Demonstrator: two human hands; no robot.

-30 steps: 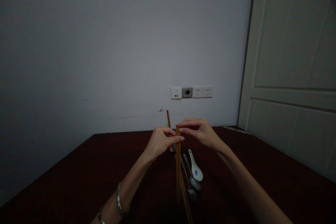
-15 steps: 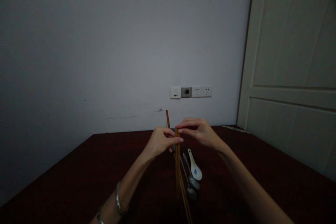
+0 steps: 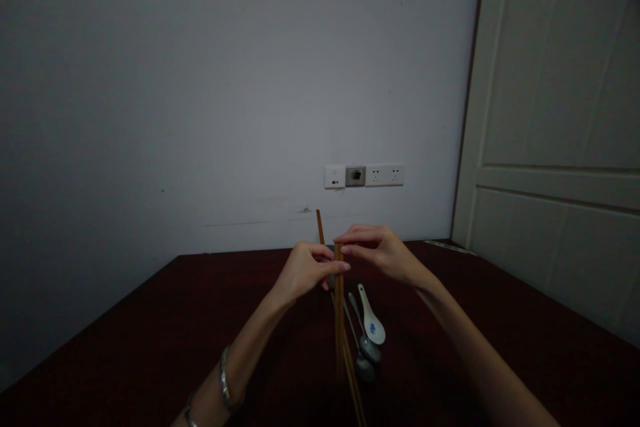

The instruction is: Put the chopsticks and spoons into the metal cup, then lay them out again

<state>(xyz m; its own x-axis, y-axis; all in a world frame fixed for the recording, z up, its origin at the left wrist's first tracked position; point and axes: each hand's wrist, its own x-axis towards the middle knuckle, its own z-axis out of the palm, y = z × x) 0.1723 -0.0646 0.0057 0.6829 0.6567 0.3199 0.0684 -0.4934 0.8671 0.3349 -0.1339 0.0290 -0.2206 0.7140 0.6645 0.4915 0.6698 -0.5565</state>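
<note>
Between my two hands a pair of wooden chopsticks (image 3: pixel 339 327) is held close together, long ends pointing down toward me. My left hand (image 3: pixel 311 272) is closed round their upper part, its thumb lying across them. With thumb and fingertips, my right hand (image 3: pixel 377 250) pinches the top ends. Another chopstick (image 3: pixel 320 227) rises behind my left hand, its lower part hidden. More chopsticks (image 3: pixel 354 380) lie on the table beneath. To their right are two metal spoons (image 3: pixel 364 368) (image 3: pixel 369 348) and a white spoon (image 3: pixel 371 323) with a blue mark.
The dark red table (image 3: pixel 200 307) reaches back to a pale wall (image 3: pixel 225 80) with sockets (image 3: pixel 384 175). A white panelled door (image 3: pixel 555 120) stands at the right. Behind my left hand is a grey object (image 3: pixel 331 280), mostly hidden. A thin strip (image 3: pixel 450 247) lies at the back right edge.
Both hands stay nearly in place. The top ends of the held chopsticks have shifted very slightly up and to the right; everything else is as it was.
</note>
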